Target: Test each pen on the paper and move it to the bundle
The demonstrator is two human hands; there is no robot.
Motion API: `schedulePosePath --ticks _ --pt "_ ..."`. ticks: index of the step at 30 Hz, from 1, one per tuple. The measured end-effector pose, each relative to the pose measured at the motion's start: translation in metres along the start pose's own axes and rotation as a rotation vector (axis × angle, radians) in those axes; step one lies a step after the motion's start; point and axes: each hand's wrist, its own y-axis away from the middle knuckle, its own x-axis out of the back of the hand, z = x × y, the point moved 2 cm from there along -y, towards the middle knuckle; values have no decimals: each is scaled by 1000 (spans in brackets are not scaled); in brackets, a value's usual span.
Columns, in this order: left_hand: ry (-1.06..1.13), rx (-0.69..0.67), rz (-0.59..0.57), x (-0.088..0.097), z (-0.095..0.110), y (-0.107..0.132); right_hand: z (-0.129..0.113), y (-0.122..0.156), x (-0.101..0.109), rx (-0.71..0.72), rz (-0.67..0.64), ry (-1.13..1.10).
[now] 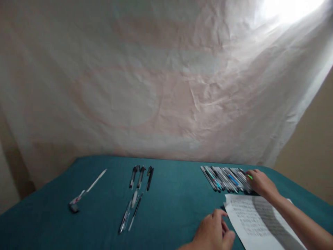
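Note:
A row of many pens [223, 178] lies side by side at the back right of the table. My right hand [261, 182] reaches over the right end of this row, its fingers closed around a pen with a bright green part [250, 177] showing at the fingertips. The rest of that pen is hidden by the hand. My left hand [214, 229] rests low in front, beside the left edge of the written paper sheets [249, 217]. Its fingers are loosely bent, the thumb stands apart, and nothing shows in it.
Left of centre lie several capped and clear pens [134, 199] in a loose group. Farther left are a thin white stick [96, 180] and a small dark-ended object [75, 205]. A green cloth [171, 208] covers the table, and a pale sheet [166, 86] hangs behind.

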Motion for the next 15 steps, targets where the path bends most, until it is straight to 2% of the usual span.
schedulePosePath --ticks 4,7,11,15 --pt "54 -27 12 8 1 4 -70 24 15 274 19 -200" --pt "-46 -6 35 29 4 5 -131 57 39 380 0 -399" --pt "-312 57 152 79 4 23 -193 109 72 465 -150 -590" --pt "-579 151 231 142 -10 70 -221 147 86 501 -321 -679"
